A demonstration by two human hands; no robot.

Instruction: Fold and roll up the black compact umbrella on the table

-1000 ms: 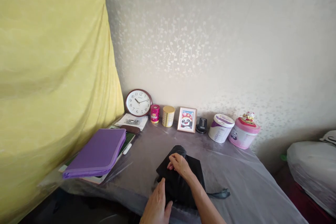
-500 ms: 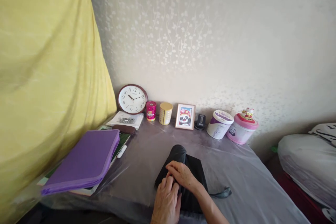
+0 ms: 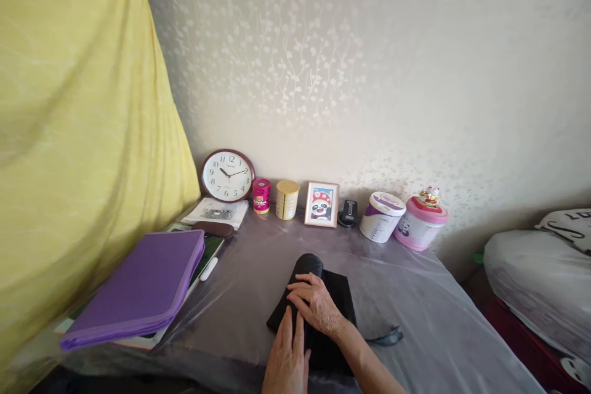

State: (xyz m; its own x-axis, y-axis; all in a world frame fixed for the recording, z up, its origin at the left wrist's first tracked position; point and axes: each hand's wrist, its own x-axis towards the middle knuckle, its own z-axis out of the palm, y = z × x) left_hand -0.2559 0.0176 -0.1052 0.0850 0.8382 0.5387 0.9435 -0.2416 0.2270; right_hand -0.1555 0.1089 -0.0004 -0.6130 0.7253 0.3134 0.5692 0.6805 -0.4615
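Note:
A black fabric bundle (image 3: 339,295) lies on the table in front of me, with a thick rolled part (image 3: 308,266) along its left side and a flat part to the right. My left hand (image 3: 287,354) rests on the near end of the roll, its fingers straight and pointing away from me. Across the middle of the roll lies my right hand (image 3: 316,306), fingers stretched out to the left, just beyond the left fingertips. Both hands press on the fabric from above. A dark strap (image 3: 388,337) sticks out on the right. The underside of the bundle is hidden.
Left of the bundle are a purple folder (image 3: 138,283), a white marker-like piece (image 3: 209,269) and a brown case (image 3: 212,229). Along the wall stand a clock (image 3: 228,176), tins (image 3: 287,200), a picture frame (image 3: 322,204) and tubs (image 3: 382,217). A yellow curtain (image 3: 83,135) hangs left.
My fingers have gone from bunched together on the roll to stretched out flat over it. The right hand's fingers now spread leftward. The view has shifted slightly to the right.

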